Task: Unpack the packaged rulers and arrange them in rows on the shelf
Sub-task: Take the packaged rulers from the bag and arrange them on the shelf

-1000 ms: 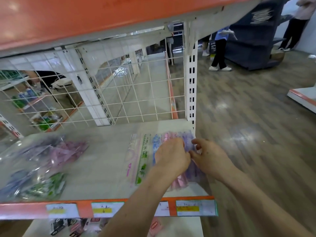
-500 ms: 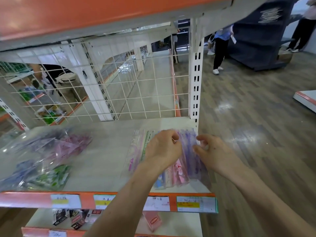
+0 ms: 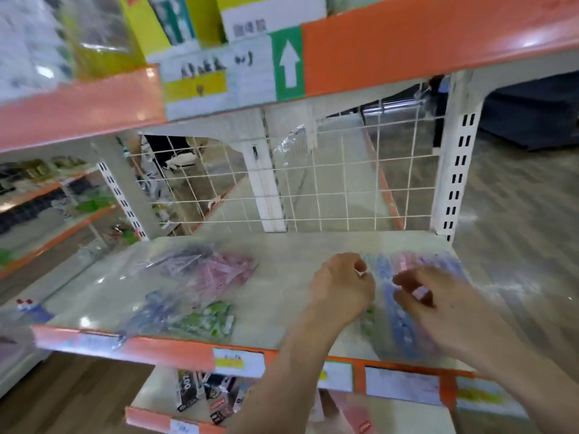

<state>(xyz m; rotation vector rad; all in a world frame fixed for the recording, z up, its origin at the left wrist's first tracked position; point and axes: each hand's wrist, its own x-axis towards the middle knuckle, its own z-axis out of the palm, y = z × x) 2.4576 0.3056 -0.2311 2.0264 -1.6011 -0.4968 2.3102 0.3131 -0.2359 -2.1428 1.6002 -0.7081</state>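
Observation:
Colourful packaged rulers (image 3: 394,311) lie side by side at the right end of the cream shelf (image 3: 282,311), blurred by motion. My left hand (image 3: 341,286) sits at their left edge, its fingers curled and pinching the edge of a pack. My right hand (image 3: 438,305) is over the rulers with bent fingers and thumb; blur hides whether it holds anything. A clear plastic bag (image 3: 194,286) of more pink, blue and green ruler packs lies on the left half of the shelf.
A white wire grid (image 3: 313,183) backs the shelf and a slotted upright (image 3: 457,170) stands at its right end. The orange shelf lip (image 3: 438,39) above hangs close overhead. Price labels line the front edge (image 3: 238,361). Boxed goods sit on the lower shelf (image 3: 216,399).
The view has swung up and left, bringing in the upper shelf. Both hands stay at the rulers on the right; my right hand has lifted and its fingers have curled.

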